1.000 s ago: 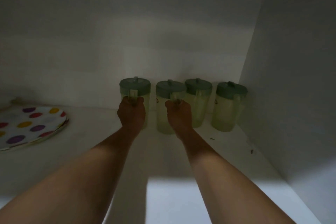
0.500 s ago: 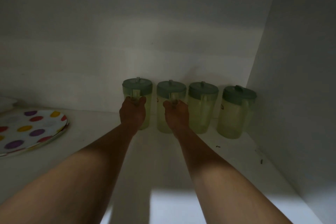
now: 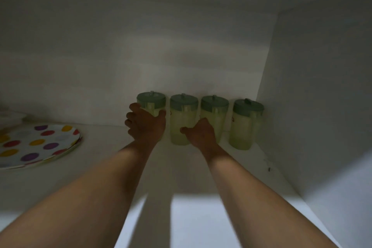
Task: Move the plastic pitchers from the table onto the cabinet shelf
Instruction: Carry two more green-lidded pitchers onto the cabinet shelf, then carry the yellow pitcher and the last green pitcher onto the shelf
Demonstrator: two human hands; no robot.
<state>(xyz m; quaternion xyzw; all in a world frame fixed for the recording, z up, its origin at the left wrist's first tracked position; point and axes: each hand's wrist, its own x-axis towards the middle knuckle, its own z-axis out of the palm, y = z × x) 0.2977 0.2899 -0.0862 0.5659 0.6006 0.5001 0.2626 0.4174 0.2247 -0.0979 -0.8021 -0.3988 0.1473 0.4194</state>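
Several pale yellow-green plastic pitchers with green lids stand upright in a row at the back of the white cabinet shelf (image 3: pixel 104 169). My left hand (image 3: pixel 146 125) rests against the body of the leftmost pitcher (image 3: pixel 151 99), fingers spread on its left and thumb on its right, below the bare handle. My right hand (image 3: pixel 199 135) is low at the base of the second pitcher (image 3: pixel 182 119), with the thumb across its front and the fingers hidden between it and the third pitcher (image 3: pixel 214 106). The fourth pitcher (image 3: pixel 244 125) stands alone near the right wall.
A white plate with coloured dots (image 3: pixel 38 145) lies on the shelf at the left. The cabinet's right wall (image 3: pixel 322 106) stands close beside the last pitcher. Small dark specks (image 3: pixel 268 168) lie near that wall. Bright light falls on the shelf's front.
Both hands have come off the pitcher handles and dropped lower onto the bodies. The two pitchers now stand at the back in line with the others.
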